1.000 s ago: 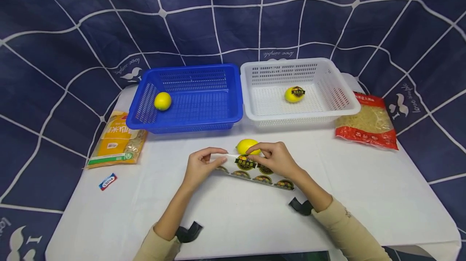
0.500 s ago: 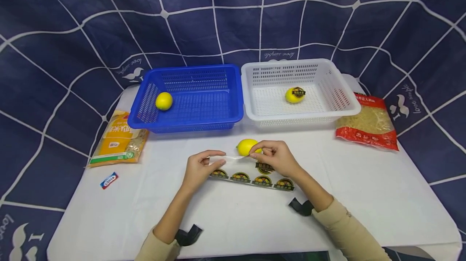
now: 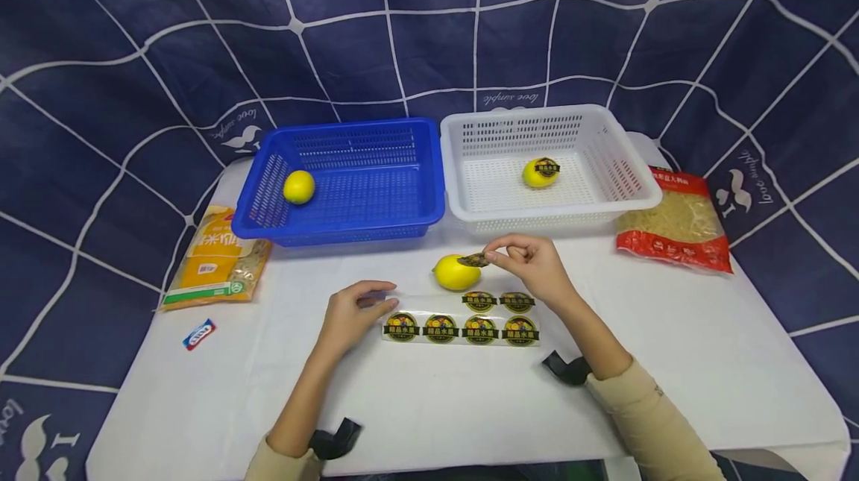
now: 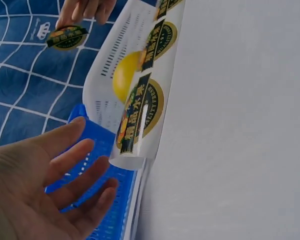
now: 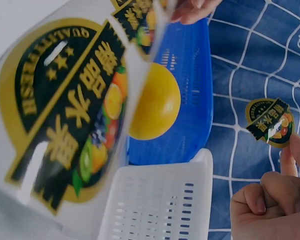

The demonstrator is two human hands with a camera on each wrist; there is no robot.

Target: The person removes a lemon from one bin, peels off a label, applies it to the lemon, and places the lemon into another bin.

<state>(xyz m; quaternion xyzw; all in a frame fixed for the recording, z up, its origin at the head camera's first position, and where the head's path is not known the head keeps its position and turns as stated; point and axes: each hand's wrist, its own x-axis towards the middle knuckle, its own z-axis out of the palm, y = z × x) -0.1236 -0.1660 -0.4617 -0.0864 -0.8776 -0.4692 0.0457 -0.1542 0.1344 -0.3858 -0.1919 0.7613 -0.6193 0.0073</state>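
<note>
A sheet of round fruit stickers (image 3: 460, 321) lies flat on the white table (image 3: 671, 362) in front of me. My left hand (image 3: 379, 298) rests with straight fingers at the sheet's left end (image 4: 140, 115). My right hand (image 3: 493, 257) pinches one peeled sticker (image 3: 473, 259) between thumb and forefinger, just above a bare lemon (image 3: 455, 274) behind the sheet. The right wrist view shows that sticker (image 5: 270, 122) held in the air near the lemon (image 5: 155, 107).
A blue basket (image 3: 416, 209) holds one plain lemon (image 3: 299, 186). Beside it, a white basket (image 3: 624, 183) holds a stickered lemon (image 3: 540, 172). A yellow bag (image 3: 215, 257) lies at the left, a red bag (image 3: 674, 224) at the right, and a small packet (image 3: 198, 334) near the left edge.
My right hand peeled a sticker off the sheet and carried it up over the lemon. My left hand let the sheet's lifted end down, so the sheet now lies flat.
</note>
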